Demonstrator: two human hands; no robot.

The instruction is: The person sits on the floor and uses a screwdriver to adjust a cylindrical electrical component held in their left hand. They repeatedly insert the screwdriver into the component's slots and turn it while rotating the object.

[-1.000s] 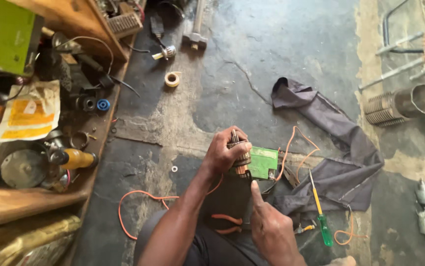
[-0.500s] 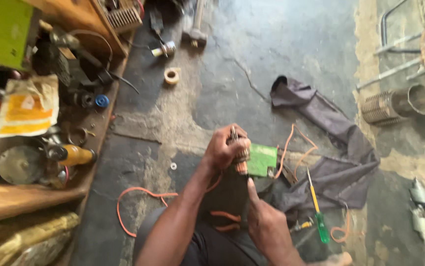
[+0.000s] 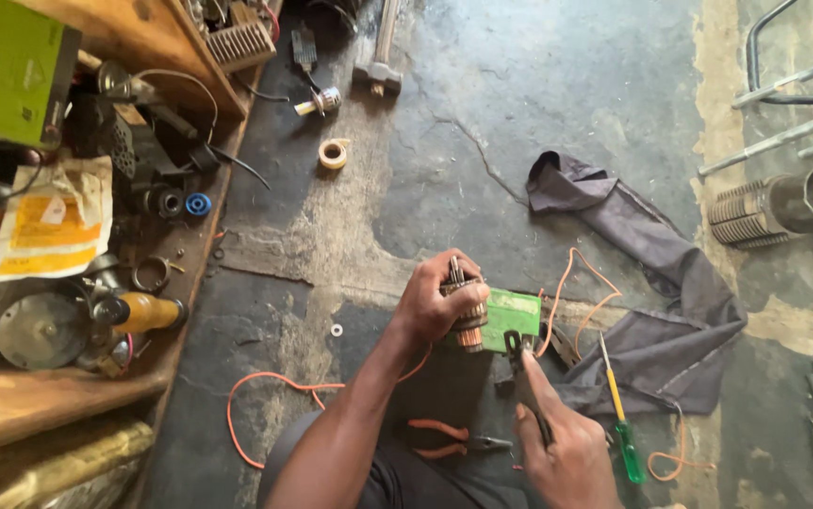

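Armature: your left hand stays clenched round the motor armature.
Tool: your right hand has raised the dark tool, gripped, tip touching it.

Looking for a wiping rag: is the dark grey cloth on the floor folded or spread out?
Neither neatly: the dark grey cloth lies loosely crumpled and stretched along the concrete floor, wrinkled, one end bunched.

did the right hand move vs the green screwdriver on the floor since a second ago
Yes. The right hand, gripping a dark tool, has edged up toward the copper-wound part in the left hand, away from the green screwdriver.
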